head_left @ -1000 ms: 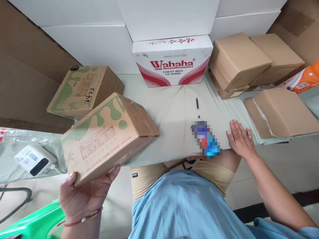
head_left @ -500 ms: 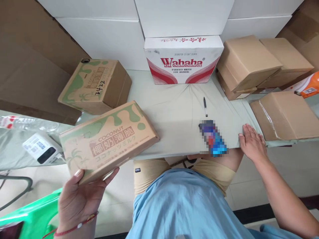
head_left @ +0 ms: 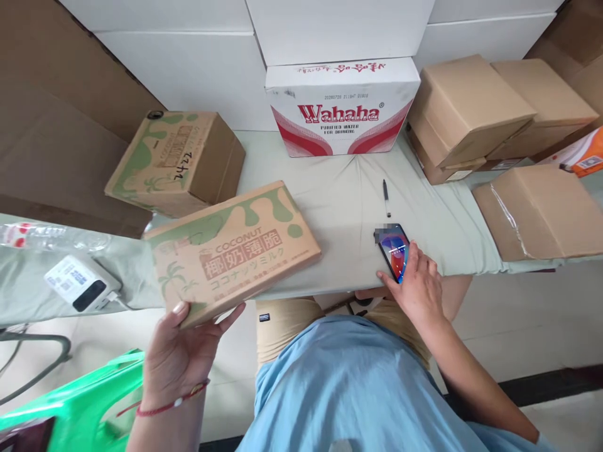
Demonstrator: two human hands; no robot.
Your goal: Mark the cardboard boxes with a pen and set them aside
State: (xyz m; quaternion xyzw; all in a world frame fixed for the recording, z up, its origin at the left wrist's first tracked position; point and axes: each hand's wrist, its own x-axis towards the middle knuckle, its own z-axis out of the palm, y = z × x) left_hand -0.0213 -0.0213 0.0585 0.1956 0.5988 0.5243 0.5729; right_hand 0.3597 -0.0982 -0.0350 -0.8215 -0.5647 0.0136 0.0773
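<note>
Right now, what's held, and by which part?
Left hand: the COCONUT box, by its near left corner, thumb over the printed face. Right hand is at the phone; can't tell whether it grips.

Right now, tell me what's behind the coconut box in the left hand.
Beyond the held coconut box, a second carton marked 2422 shows farther back, with pale green cloth beside it. Whatever the held box directly covers, including some cloth, cannot be seen.
</note>
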